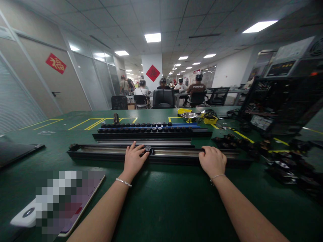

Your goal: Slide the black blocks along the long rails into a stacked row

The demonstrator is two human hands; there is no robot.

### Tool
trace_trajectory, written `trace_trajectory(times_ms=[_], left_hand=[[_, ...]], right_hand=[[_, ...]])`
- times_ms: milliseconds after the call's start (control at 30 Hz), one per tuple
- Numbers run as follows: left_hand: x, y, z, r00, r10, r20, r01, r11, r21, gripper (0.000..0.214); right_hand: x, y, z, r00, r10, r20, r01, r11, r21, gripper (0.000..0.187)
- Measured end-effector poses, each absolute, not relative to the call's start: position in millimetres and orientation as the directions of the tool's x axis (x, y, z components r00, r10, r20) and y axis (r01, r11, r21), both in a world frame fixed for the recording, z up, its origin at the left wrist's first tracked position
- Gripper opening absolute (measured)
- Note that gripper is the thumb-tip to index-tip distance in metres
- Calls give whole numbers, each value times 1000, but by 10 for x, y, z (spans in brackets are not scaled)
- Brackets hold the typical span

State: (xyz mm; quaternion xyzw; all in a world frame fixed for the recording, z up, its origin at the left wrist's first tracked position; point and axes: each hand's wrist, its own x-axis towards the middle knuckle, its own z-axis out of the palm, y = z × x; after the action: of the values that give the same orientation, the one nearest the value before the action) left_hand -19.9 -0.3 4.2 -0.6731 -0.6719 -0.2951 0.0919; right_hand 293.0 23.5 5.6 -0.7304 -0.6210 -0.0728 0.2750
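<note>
A long black rail (174, 160) with a metal channel along its top lies across the table before me. My left hand (134, 158) rests on it with fingers spread, the thumb touching a small black block (148, 149) that sits in the channel. Farther right, my right hand (213, 159) curls its fingers over the same rail; its fingertips are partly hidden. Just beyond lies a silver rail (113, 142). Behind that, a black rail (202, 133) and a blue rail (185, 125) run parallel, near rows of small black wheel-like parts (131, 130).
Dark loose parts (285, 168) are heaped at the right, below an open black computer case (275, 104). A metal bowl (189, 115) and a yellow bin (210, 118) stand at the back. A phone (97, 183) and a white device (24, 213) lie front left. People sit beyond the table.
</note>
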Motion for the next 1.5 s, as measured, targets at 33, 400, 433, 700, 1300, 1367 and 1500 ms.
trace_trajectory(times_ms=[33,400,433,700,1300,1367,1500], left_hand=[[-198,-4,41,-72,853,516,958,-84,273,26],[-174,-24,44,-17,888,459,955,-122,270,33],[-170,-26,46,-13,891,453,955,-123,269,33],[-153,-22,27,7,887,463,960,-135,243,34],[-81,-42,26,51,886,461,960,-171,221,37],[-71,-45,27,56,887,459,959,-175,222,37],[-55,-50,30,64,894,443,960,-176,217,37]], right_hand=[[2930,234,56,216,866,451,948,-75,-311,42],[2928,231,43,215,857,469,947,-64,-316,41],[2928,231,40,216,853,474,946,-63,-316,41],[2941,249,24,210,856,473,946,-56,-319,41],[2924,226,46,208,860,466,950,-64,-307,42],[2917,225,43,211,855,474,949,-64,-308,41],[2918,236,29,223,844,488,947,-69,-313,40]])
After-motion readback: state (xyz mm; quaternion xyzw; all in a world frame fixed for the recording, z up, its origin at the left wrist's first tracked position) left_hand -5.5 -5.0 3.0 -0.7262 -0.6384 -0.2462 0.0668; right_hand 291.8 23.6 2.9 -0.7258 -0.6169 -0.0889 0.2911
